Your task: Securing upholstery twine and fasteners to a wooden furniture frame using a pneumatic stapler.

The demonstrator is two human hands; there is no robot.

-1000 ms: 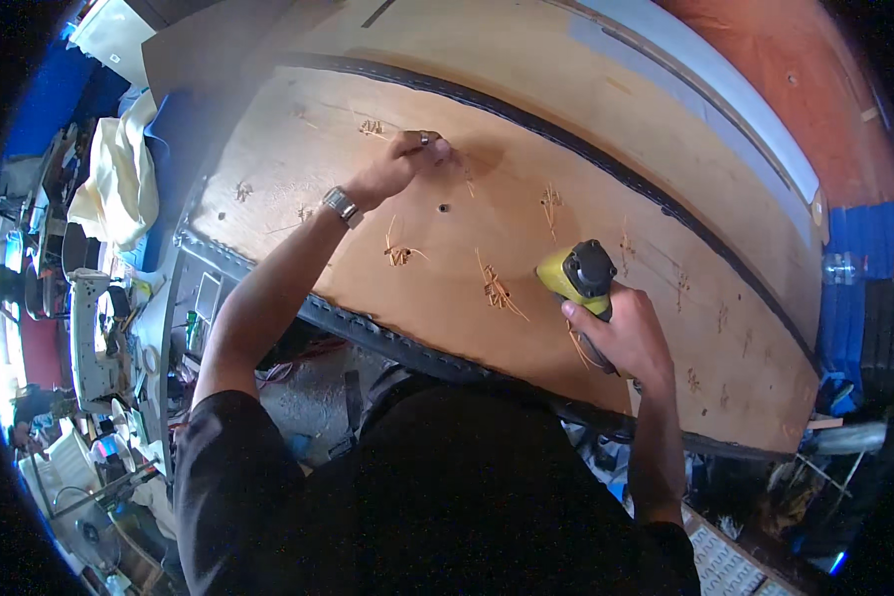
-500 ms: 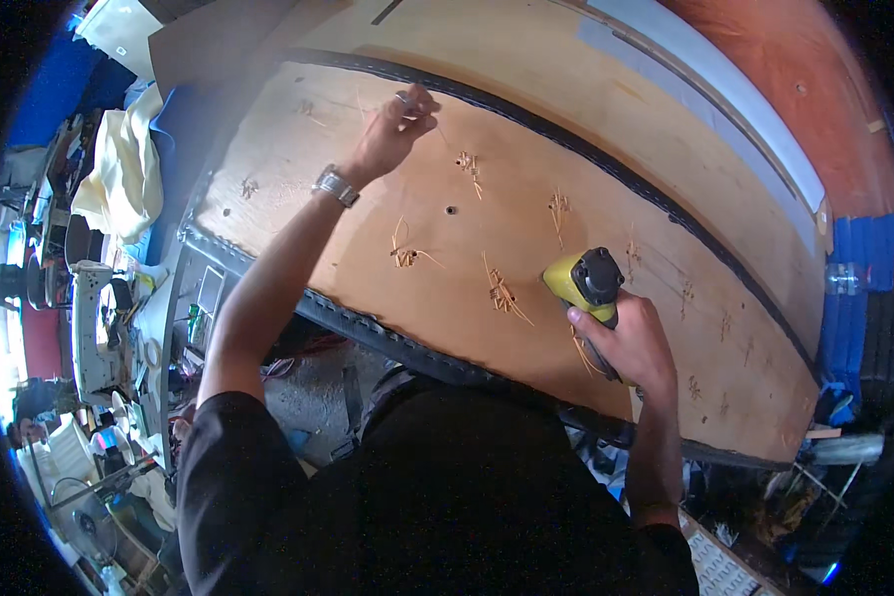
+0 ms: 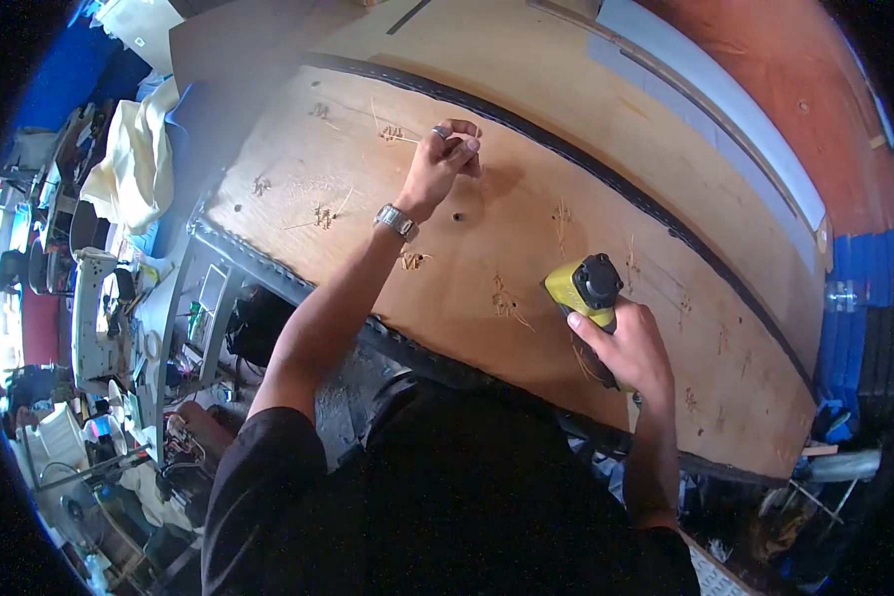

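Observation:
A long plywood panel (image 3: 368,184) with black material stapled along its edges lies in front of me. Small clusters of tan twine ends (image 3: 504,298) stick out of it at several spots. In my right hand (image 3: 636,348) is a yellow and black staple gun (image 3: 578,285), its nose close to the wood at the panel's middle right. My left hand (image 3: 437,169), with a ring and a metal watch (image 3: 395,222), hovers over the upper middle of the panel. Its fingers are curled into a pinch; anything between them is too fine to make out. A small dark hole (image 3: 457,217) shows beside it.
Beyond the panel rises another wooden surface (image 3: 536,74). Cream cloth (image 3: 129,169) hangs at the left, above a cluttered bench (image 3: 149,318). A plastic bottle (image 3: 844,295) stands by blue material at the right.
My left hand has moved right and nearer me, uncovering twine clusters on the left part of the panel. My right hand and the staple gun have barely shifted.

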